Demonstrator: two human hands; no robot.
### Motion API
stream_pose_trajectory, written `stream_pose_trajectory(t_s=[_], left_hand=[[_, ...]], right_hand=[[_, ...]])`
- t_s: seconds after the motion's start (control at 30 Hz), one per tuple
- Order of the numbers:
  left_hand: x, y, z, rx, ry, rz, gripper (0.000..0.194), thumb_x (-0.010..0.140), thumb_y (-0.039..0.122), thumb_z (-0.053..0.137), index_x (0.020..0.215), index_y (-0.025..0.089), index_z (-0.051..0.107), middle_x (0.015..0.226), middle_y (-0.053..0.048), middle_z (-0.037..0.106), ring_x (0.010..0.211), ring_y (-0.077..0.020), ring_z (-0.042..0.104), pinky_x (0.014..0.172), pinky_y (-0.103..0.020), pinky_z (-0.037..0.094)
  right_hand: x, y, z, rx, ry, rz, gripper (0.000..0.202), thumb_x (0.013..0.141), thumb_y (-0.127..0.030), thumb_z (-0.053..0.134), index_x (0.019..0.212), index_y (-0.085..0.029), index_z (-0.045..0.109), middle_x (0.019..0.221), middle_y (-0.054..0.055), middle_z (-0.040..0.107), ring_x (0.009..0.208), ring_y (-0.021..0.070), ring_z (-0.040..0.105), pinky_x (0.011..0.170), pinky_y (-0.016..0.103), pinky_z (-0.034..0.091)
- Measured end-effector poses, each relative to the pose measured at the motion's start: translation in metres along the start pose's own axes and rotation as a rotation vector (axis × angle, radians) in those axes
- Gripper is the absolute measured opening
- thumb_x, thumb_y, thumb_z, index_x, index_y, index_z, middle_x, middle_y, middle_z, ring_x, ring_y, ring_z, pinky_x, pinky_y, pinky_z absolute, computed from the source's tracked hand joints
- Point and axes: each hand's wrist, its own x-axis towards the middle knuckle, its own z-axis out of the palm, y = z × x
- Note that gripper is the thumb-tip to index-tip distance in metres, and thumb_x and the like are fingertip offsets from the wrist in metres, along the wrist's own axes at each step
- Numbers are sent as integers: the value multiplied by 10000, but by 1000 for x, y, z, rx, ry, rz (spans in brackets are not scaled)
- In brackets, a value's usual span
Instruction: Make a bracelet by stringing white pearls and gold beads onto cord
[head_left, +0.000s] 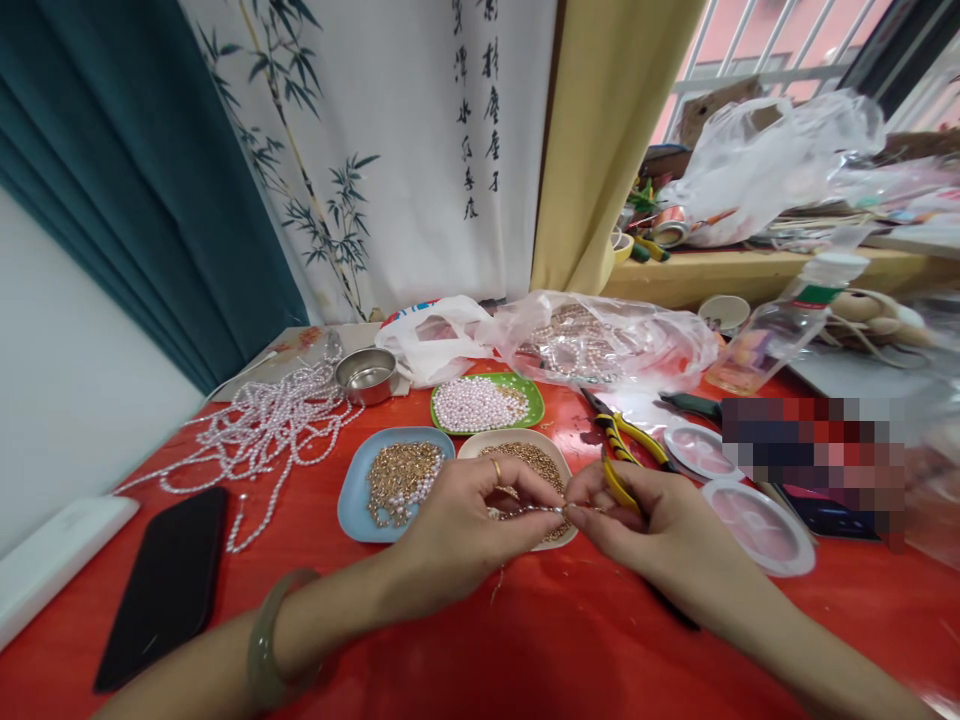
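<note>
My left hand [480, 525], with a ring on one finger, pinches a short beaded strand [517, 511] at its right end. My right hand [637, 515] meets it fingertip to fingertip, closed around yellow-handled pliers [621, 488]; their dark end shows below the palm. Beneath the hands is a cream dish [562, 465] of gold beads. To its left, a blue dish [352, 505] holds gold and pale beads, partly behind my left hand. A green dish [535, 400] with pearly beads lies behind them. A thin thread hangs below my left fingers.
Pearl strands [281, 420] and a black phone [165, 580] lie left. Behind the dishes are a round tin [367, 374] and a plastic bag of beads [600, 340]. Another pair of pliers [634, 432], round cases [759, 527] and a clear bottle [780, 325] stand or lie right.
</note>
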Motion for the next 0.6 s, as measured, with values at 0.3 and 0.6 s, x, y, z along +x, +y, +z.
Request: stream_pose_trajectory(t_s=[0.3,0.6], left_hand=[[0,-1,1,-40,-21,12,55,705,196,621,716,146,643,699,-20,644,630,-104,555,565,-209,427],[2,-1,-1,-164,0,-81,85,689,220,638,736,153,617,706,3,615,587,-76,512,539,-198,394]], right_hand=[[-1,2,0,54,-10,-8,85,642,-248,518,601,-200,462,499,-71,362,436,67,288,404,210,221],[-1,5,-5,-66,-18,-55,94,710,-281,525,690,-189,527,488,-76,325,432,75,286,397,208,234]])
